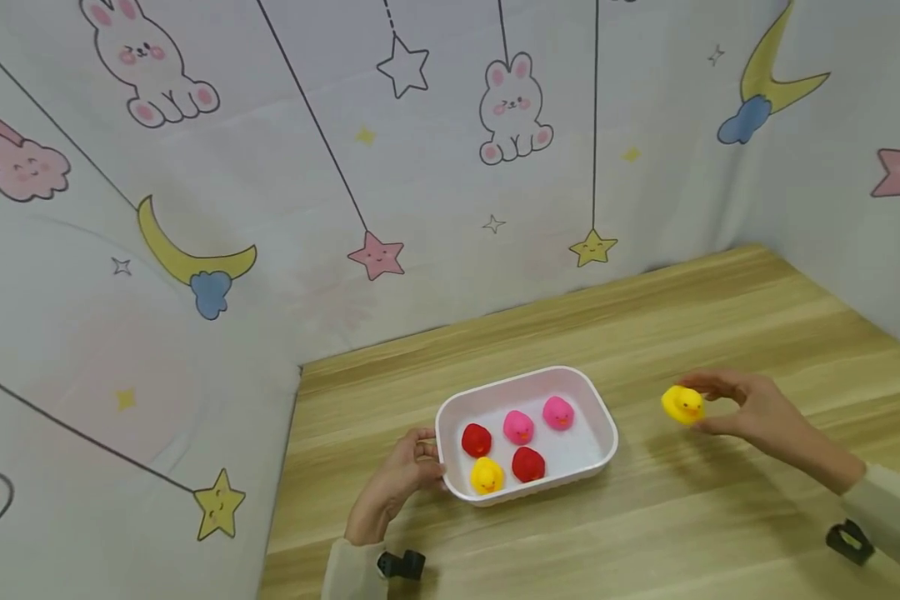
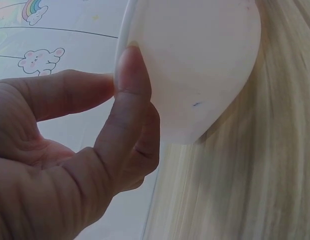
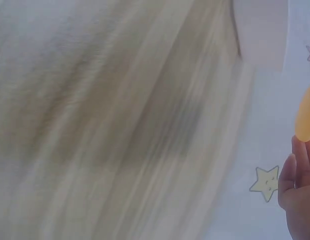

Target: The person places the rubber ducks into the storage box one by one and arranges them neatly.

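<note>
My left hand (image 1: 402, 475) grips the left rim of a white plastic tub (image 1: 603, 417); in the left wrist view the thumb and fingers of the hand (image 2: 90, 145) pinch its edge. Inside the tub lie two pink rubber ducks (image 1: 519, 427), two red ones (image 1: 528, 465) and a yellow rubber duck (image 1: 487, 476). To the right of the tub, my right hand (image 1: 753, 412) holds another yellow rubber duck (image 1: 681, 404) between thumb and fingers, apart from the tub. The right wrist view catches only part of that duck (image 3: 306, 117) and hand (image 3: 299, 192) at its edge.
The tub stands on a wood-grain table (image 1: 675, 517). A pale cloth (image 1: 450, 192) printed with rabbits, stars and moons hangs behind the table and along its sides. Each wrist wears a black camera mount (image 1: 401, 565).
</note>
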A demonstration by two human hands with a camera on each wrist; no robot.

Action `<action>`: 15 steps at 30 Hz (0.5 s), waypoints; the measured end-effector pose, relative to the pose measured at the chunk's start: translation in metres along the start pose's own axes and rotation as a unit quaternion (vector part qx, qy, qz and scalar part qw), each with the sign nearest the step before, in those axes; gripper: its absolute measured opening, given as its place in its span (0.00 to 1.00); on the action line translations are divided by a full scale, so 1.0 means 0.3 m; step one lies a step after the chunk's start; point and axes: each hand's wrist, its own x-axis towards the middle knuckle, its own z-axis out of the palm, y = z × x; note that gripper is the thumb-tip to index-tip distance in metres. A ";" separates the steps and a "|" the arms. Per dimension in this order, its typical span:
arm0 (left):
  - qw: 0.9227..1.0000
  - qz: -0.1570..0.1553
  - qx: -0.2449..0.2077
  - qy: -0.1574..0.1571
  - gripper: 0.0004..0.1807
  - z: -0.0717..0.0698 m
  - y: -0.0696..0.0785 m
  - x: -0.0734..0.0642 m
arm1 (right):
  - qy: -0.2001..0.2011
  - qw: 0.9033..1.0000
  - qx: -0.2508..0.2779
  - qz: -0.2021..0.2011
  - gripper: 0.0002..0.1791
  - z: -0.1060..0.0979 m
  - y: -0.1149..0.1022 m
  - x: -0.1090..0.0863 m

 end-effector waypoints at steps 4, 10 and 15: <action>1.000 -0.002 0.006 -0.001 0.32 -0.001 0.005 -0.002 | -0.003 1.000 0.011 -0.012 0.30 0.006 -0.024 0.029; 1.000 -0.009 0.016 -0.002 0.31 -0.001 0.009 -0.010 | -0.023 1.000 0.008 -0.009 0.30 0.031 -0.053 0.069; 1.000 -0.006 0.015 -0.002 0.31 0.002 0.014 -0.014 | -0.044 0.999 0.017 -0.002 0.29 0.059 -0.086 0.104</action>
